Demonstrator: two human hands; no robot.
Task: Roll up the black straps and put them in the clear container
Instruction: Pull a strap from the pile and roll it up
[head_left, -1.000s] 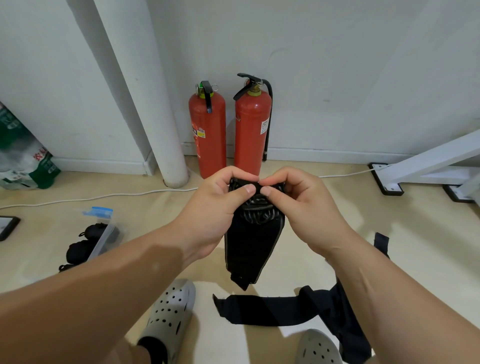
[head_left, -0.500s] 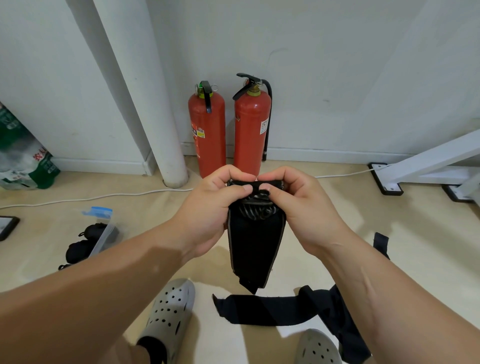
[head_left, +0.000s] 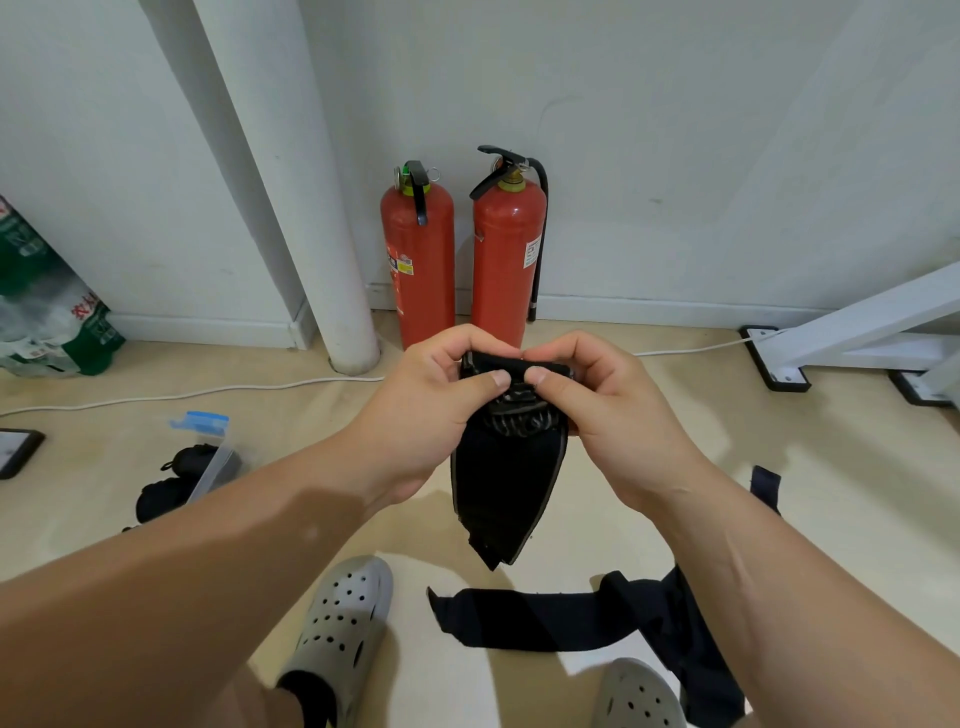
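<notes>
Rolling the top end of the black strap (head_left: 506, 483), pinched by left hand (head_left: 431, 410) and right hand (head_left: 608, 410), next likely calling for winding in the hanging tail.

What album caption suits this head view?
The left hand and right hand pinch the rolled top of a black strap above another strap on the floor, clear container nearby.

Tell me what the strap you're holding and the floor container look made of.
The strap looks like matte black woven fabric, perhaps nylon or elastic: it hangs limp, with a paler stitched edge. The container looks like clear rigid plastic: dark rolls show through its wall.
</notes>
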